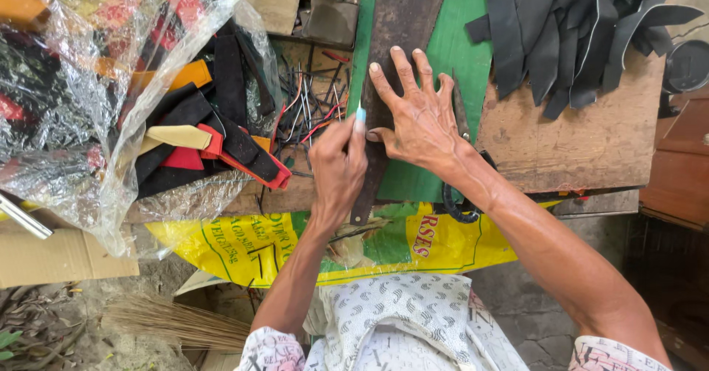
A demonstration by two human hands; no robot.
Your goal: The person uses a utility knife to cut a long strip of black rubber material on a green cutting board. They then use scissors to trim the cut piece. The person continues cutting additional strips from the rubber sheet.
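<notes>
While the person leans over a cluttered wooden worktop (591, 142), the left hand (338, 165) is closed around a slim tool with a pale blue tip (360, 114), held like a pen against a long, dark grey strip of leather-like material (395, 38). The right hand (417, 112) lies flat with fingers spread wide, holding nothing and pressing that strip onto a green sheet (461, 38) beneath it. The strip runs from the worktop's far edge towards its near edge, close to the middle.

The tool tip sits right beside the right thumb, so a slip could catch that thumb; I judge this the main risk. If the spread hand eased its pressure, the strip could slide on the smooth green sheet and spoil the line being followed.

Room is tight on the left: a scatter of thin metal nails and wires (314, 97) lies just beside the strip, and past it a clear plastic bag of black, red and orange offcuts (111, 83). A heap of black cut pieces (576, 24) fills the far right corner. Bare wood shows towards the near right edge.
</notes>
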